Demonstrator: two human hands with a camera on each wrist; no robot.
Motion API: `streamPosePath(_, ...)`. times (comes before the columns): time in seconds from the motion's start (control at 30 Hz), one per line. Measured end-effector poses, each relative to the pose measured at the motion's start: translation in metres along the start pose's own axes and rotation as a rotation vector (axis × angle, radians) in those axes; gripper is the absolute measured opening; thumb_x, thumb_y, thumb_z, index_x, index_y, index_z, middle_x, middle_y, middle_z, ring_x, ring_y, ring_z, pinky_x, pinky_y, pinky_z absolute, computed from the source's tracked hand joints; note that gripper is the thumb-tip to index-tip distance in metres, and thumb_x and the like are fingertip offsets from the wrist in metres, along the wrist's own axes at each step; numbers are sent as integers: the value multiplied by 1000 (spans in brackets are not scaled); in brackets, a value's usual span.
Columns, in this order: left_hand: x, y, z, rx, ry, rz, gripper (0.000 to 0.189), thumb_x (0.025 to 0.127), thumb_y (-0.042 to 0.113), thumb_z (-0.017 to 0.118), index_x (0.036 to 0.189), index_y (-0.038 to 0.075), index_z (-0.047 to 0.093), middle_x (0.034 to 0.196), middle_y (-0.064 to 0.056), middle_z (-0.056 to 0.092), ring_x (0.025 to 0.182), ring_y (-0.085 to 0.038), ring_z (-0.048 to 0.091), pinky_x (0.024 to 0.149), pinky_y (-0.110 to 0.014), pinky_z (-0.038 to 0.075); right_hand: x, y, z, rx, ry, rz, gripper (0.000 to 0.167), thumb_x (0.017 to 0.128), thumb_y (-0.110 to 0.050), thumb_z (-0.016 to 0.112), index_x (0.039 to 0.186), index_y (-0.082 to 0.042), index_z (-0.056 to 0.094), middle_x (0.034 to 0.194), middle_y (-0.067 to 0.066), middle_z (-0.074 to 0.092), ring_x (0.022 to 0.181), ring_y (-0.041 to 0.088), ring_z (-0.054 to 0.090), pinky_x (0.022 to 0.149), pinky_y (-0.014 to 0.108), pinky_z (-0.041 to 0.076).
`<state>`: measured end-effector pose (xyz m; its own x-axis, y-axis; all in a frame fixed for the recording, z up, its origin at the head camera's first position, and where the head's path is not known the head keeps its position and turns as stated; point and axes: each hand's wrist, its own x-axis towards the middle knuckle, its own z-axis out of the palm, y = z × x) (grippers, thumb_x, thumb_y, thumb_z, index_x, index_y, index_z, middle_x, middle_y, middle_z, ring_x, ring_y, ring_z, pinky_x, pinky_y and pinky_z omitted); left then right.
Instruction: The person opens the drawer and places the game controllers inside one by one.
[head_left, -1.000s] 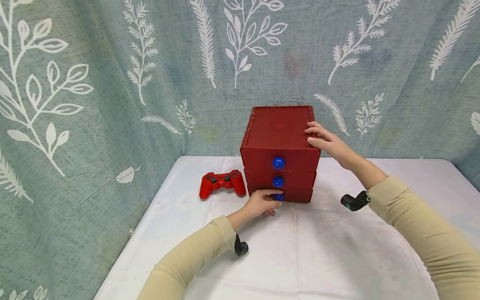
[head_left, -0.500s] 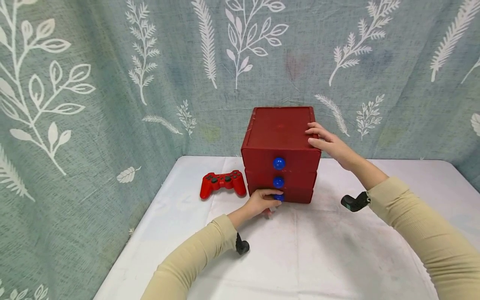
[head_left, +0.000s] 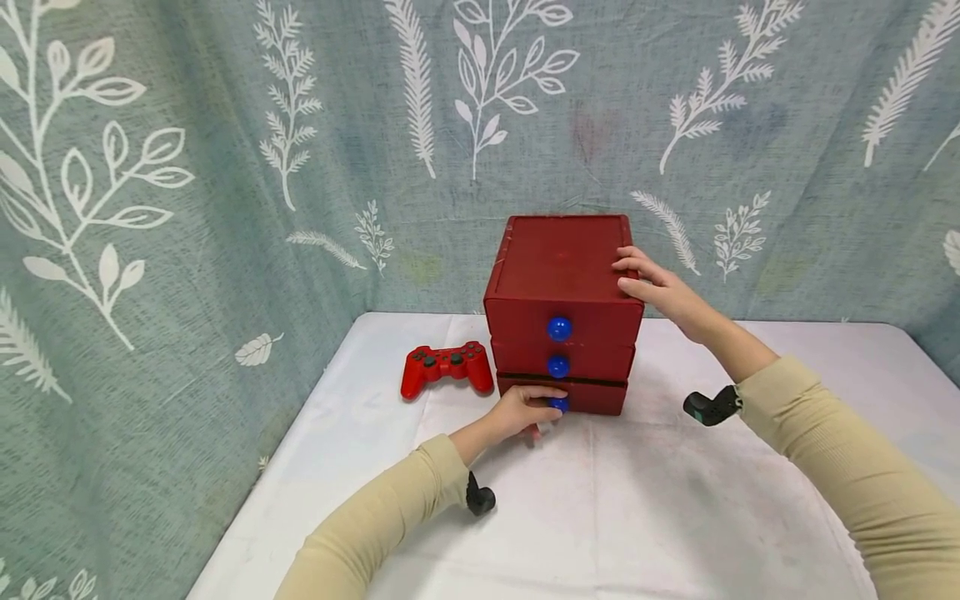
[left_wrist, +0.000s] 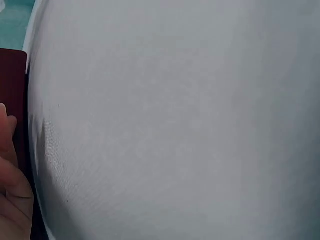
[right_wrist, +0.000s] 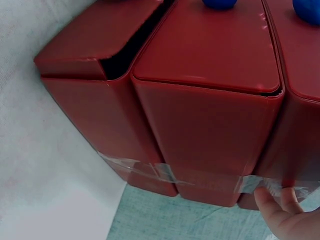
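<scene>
Red three-drawer cabinet (head_left: 562, 258) on the far part of a white-covered bench (head_left: 637, 500). The left hand (head_left: 516, 412) pinches the lowest blue knob (head_left: 559, 406), partly covering it; its lower fingers are blurred and largely concealed. The bottom drawer (head_left: 600, 398) stands slightly ajar beneath a dark gap, its interior too shadowed to make out. The right hand (head_left: 654, 282), fingers loosely extended, rests at the cabinet's right upper edge; the right wrist view crops it beside clear tape (right_wrist: 165, 172) on the side wall. In the left wrist view, the frame's left edge cuts off the grip. A red game controller (head_left: 446, 367) lies just left of the cabinet.
</scene>
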<state>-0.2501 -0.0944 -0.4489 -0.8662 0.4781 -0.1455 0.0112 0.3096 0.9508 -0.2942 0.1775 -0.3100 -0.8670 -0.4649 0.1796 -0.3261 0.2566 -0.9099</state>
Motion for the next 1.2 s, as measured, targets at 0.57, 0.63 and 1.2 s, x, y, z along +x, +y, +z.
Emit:
streamPosePath(0.57,-23,-2,8,60,20,-66,32,81,20,69,114,19,67,76,-13,67,41,-11,52,37,-21,29,-1,-1,2,10,13,-6,47,97,-22,42,136,2,33,154,3,5,140,23,-4,106,58,9)
streamPosePath(0.63,-27,-2,10,56,28,-69,32,81,20,69,113,18,67,75,-15,67,41,-11,53,37,-20,28,-1,-1,2,9,12,-7,47,97,-23,42,136,2,33,154,4,5,140,23,-4,106,58,9)
streamPosePath(1.2,-48,-1,12,79,-56,-73,33,83,18,67,116,20,65,85,-8,69,41,-11,53,37,-20,29,0,0,0,13,15,0,47,96,-23,43,135,1,34,154,3,6,140,24,-3,106,59,9)
